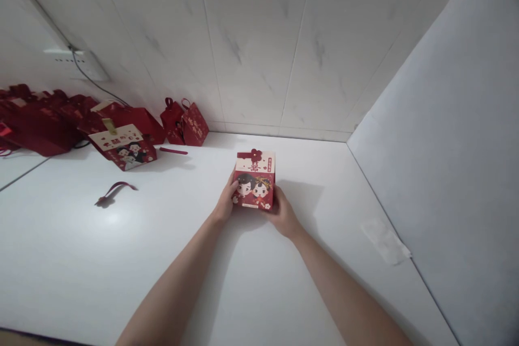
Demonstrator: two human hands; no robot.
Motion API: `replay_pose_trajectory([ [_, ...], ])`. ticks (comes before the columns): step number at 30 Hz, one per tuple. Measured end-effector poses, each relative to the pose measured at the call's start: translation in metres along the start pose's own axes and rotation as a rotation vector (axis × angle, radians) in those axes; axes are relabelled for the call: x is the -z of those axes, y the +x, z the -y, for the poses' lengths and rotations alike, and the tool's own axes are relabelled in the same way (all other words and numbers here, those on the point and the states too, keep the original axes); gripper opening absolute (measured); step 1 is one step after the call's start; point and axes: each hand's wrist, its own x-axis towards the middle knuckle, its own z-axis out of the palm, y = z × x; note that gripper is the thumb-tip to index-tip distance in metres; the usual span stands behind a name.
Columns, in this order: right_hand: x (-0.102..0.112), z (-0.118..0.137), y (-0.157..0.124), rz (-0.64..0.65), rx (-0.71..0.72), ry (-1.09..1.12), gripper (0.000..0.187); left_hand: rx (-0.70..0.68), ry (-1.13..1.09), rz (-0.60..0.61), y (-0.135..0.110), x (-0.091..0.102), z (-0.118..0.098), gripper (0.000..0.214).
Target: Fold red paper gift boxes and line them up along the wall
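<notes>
A small red and cream gift box [255, 179] with two cartoon figures and a red flower on its top stands on the white table [170, 259]. My left hand [226, 203] grips its left side with the thumb on the front. My right hand [283, 214] grips its right side, fingers curled behind it. Both forearms reach in from the bottom of the view.
Another box of the same print [124, 148] lies tilted at the left, with a heap of red boxes and bags [44, 119] behind it. Two red bags [184, 121] stand against the tiled wall. Loose red ribbons [113, 190] [173, 150] lie on the table. A white partition [446, 162] closes the right.
</notes>
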Motion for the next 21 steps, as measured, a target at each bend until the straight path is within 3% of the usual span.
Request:
replay_pose_trajectory([
  [4, 0.0, -0.006, 0.001, -0.028, -0.079, 0.094, 0.06, 0.117, -0.071, 0.111, -0.002, 0.002, 0.0, 0.05],
  [10, 0.003, -0.008, 0.0, -0.081, -0.098, 0.089, 0.058, 0.262, -0.09, 0.068, -0.002, 0.012, 0.003, 0.048],
  [16, 0.003, -0.006, 0.0, -0.137, -0.137, 0.039, 0.053, 0.067, 0.137, 0.234, -0.004, 0.012, -0.003, 0.071],
  [21, 0.004, -0.006, 0.0, -0.207, -0.154, 0.072, 0.042, 0.091, 0.354, 0.169, -0.006, -0.001, -0.01, 0.05],
])
